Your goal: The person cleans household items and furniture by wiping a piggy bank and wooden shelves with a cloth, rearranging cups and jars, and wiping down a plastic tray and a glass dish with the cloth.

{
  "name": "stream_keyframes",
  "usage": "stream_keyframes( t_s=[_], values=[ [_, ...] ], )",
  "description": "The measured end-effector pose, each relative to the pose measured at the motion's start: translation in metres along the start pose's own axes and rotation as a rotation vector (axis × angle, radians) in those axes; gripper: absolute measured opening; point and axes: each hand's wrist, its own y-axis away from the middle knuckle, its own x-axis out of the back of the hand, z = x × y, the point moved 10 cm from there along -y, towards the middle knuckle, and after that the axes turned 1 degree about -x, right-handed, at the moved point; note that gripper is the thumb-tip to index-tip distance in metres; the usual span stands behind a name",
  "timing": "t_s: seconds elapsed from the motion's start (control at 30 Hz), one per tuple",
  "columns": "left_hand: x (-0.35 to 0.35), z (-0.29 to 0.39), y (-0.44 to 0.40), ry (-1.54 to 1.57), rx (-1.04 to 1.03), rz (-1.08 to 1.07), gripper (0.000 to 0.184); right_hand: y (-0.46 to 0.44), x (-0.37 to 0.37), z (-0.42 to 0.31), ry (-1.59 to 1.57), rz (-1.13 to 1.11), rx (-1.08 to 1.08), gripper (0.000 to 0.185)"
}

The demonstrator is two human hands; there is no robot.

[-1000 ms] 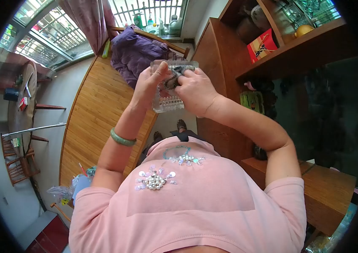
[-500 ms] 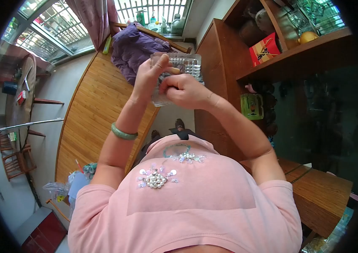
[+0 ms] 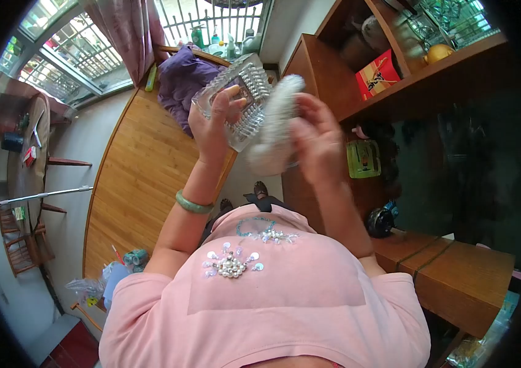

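Observation:
My left hand (image 3: 213, 126) grips a clear, rectangular ribbed glass dish (image 3: 255, 83), thumb and fingers pressed against it. The dish is tilted and held in the air. Beside it, my right hand (image 3: 318, 138) holds a whitish-grey cloth (image 3: 274, 126), which is smeared by motion. The cloth hangs just right of the dish; whether the two touch, I cannot tell.
A wooden bed or bench top (image 3: 144, 162) lies to the left, with a purple garment (image 3: 180, 83) at its far end. On the right stands a brown wooden cabinet (image 3: 300, 73) holding a red box (image 3: 378, 75). A yellow-green container (image 3: 363, 159) is lower down.
The glass dish has turned and tilted in my left hand. My right hand has moved away to the right, and the cloth now shows spread out from it.

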Motion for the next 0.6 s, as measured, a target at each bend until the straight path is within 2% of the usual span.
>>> stream_keyframes(
  t_s=[0.03,0.1,0.13,0.17,0.2,0.27,0.3,0.37,0.43,0.5,0.53,0.6],
  values=[
    [-0.003,-0.003,-0.002,0.001,0.004,-0.01,0.034,0.004,-0.022,-0.004,0.189,-0.061,0.096,0.024],
    [-0.017,0.03,0.001,-0.311,-0.409,-0.051,0.034,0.009,-0.064,0.007,0.752,-0.242,0.471,0.024],
    [-0.016,0.031,0.001,-0.325,-0.389,-0.042,0.032,0.009,-0.061,0.007,0.754,-0.235,0.476,0.024],
    [-0.016,0.034,-0.001,-0.322,-0.393,-0.046,0.032,0.011,-0.066,0.0,0.94,-0.234,0.514,0.026],
    [-0.013,0.029,-0.004,-0.272,-0.301,-0.073,0.031,0.014,-0.068,-0.002,1.126,-0.234,0.54,0.027],
    [-0.015,0.023,-0.001,-0.218,-0.131,-0.112,0.029,0.003,-0.055,0.008,1.232,-0.182,0.499,0.028],
    [-0.017,0.025,0.001,-0.218,-0.131,-0.114,0.029,-0.004,-0.049,0.012,1.341,-0.133,0.464,0.029],
    [-0.013,0.022,0.0,-0.221,-0.073,-0.069,0.027,0.001,-0.055,0.013,1.366,-0.111,0.475,0.029],
    [-0.006,0.018,-0.003,-0.157,-0.058,-0.022,0.026,0.011,-0.061,0.005,1.2,-0.064,0.588,0.032],
    [-0.001,0.034,0.004,-0.303,-0.288,-0.029,0.025,0.026,-0.069,0.013,1.094,-0.146,0.571,0.035],
    [0.002,0.033,0.004,-0.303,-0.288,-0.029,0.025,0.029,-0.073,0.017,0.989,-0.213,0.567,0.037],
    [0.01,0.024,-0.001,-0.271,-0.176,0.043,0.023,0.027,-0.065,0.014,0.869,-0.181,0.567,0.035]
  ],
)
